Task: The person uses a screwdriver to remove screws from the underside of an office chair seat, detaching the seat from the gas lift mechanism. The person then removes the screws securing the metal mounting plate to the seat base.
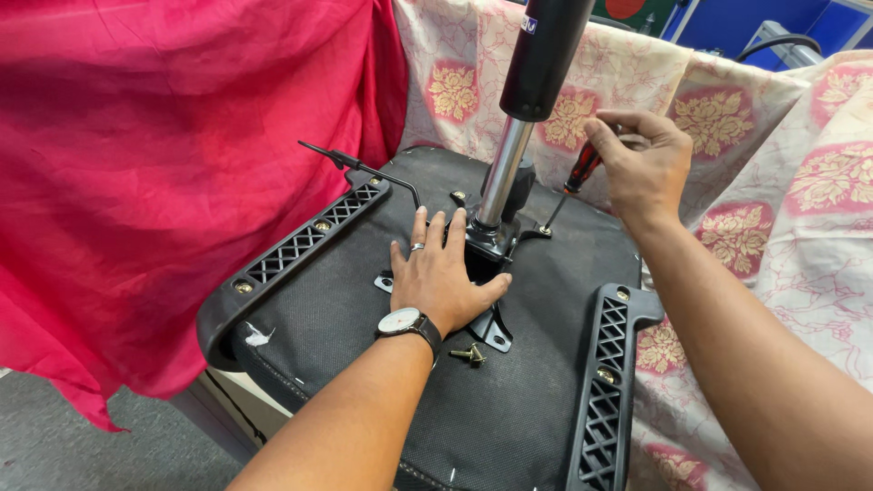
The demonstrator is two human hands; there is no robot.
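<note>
An office chair seat [536, 382] lies upside down, its black fabric underside facing up. My left hand [441, 277] presses flat on the black metal mechanism plate [491, 332] at the seat's middle; a watch is on that wrist. A gas cylinder [505, 168] rises from the plate, chrome below and black above. My right hand [641, 159] holds a screwdriver [573, 186] with a red and black handle, its tip on a screw [544, 231] at the plate's far right corner. Two loose brass screws [470, 354] lie on the fabric near my left wrist.
Black plastic armrest brackets run along the left [300, 247] and right [605, 391] of the seat. A thin black adjustment lever [364, 168] sticks out to the left. Red cloth [164, 164] hangs on the left, floral cloth [782, 209] covers the right and back.
</note>
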